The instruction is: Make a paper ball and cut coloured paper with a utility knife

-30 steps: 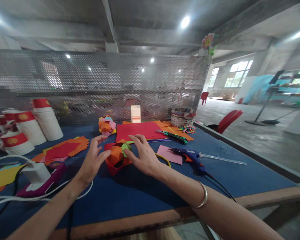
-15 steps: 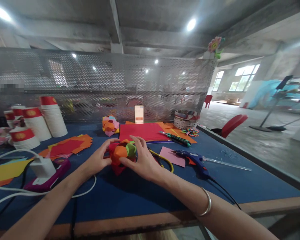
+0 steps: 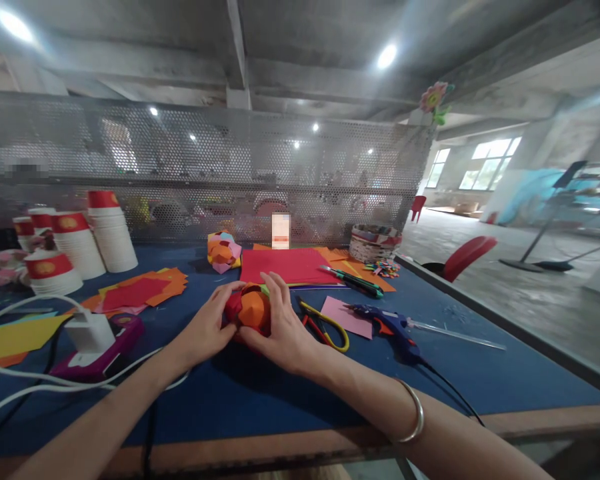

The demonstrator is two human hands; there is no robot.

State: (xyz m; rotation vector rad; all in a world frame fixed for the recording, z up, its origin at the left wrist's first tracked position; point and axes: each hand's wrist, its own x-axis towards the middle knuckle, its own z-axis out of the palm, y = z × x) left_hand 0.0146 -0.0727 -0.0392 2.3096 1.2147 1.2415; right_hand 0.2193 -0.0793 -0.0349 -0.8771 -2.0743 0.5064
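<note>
Between my two hands is a folded paper ball (image 3: 255, 312) with orange, red and green faces. My left hand (image 3: 211, 325) grips its left side, fingers over the top and thumb low at the front. On the opposite side my right hand (image 3: 283, 328) is wrapped round it, thumb across the front. The palms hide much of the ball. Behind it a second, multicoloured paper ball (image 3: 224, 253) rests on the blue table (image 3: 275, 407). Yellow-handled scissors (image 3: 341, 331) lie just right of my right hand.
Red paper sheets (image 3: 285, 264) lie at the back with a green cutter knife (image 3: 355, 282) on them. A blue glue gun (image 3: 396, 331) and pink paper (image 3: 347, 317) are at right. Paper cups (image 3: 113, 233), coloured paper (image 3: 143, 292) and a purple power strip (image 3: 125, 340) stand left.
Both hands have closed in tighter round the paper ball. The ball has turned, so less green and more orange shows. The view has shifted slightly.
</note>
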